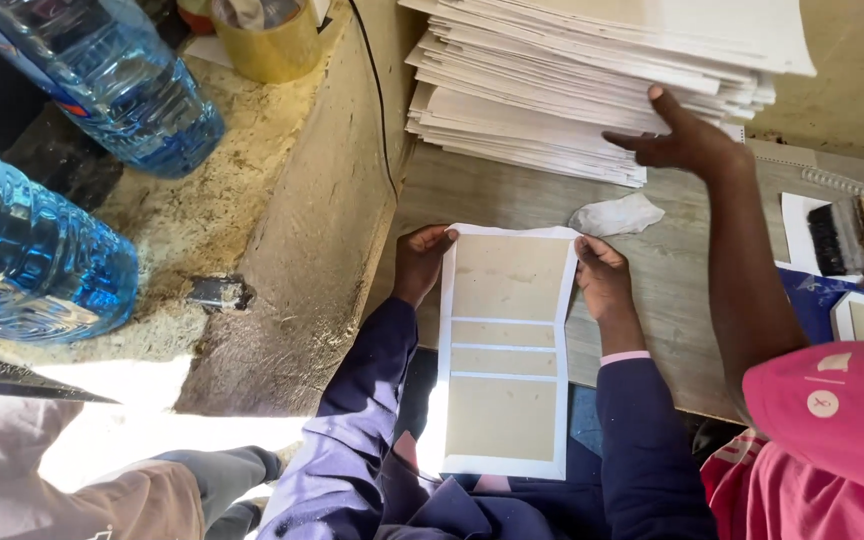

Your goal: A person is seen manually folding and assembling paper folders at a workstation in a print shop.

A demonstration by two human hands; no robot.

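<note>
Currently: both hands pinch a paper-and-board cover sheet

Between the hands lies a white sheet [505,345] with four tan board panels glued on, half on the bench [672,270], half hanging over its near edge toward the lap. The left hand [420,262] pinches its top left corner; the right hand [602,275] pinches the top right edge. It looks light, stiff at the panels, floppy along the white gaps, so the edges seem the safest hold. Beyond the right hand sit a crumpled rag [617,214] and a stack of white sheets [592,80], where a co-worker's hand [687,140] rests spread.
</note>
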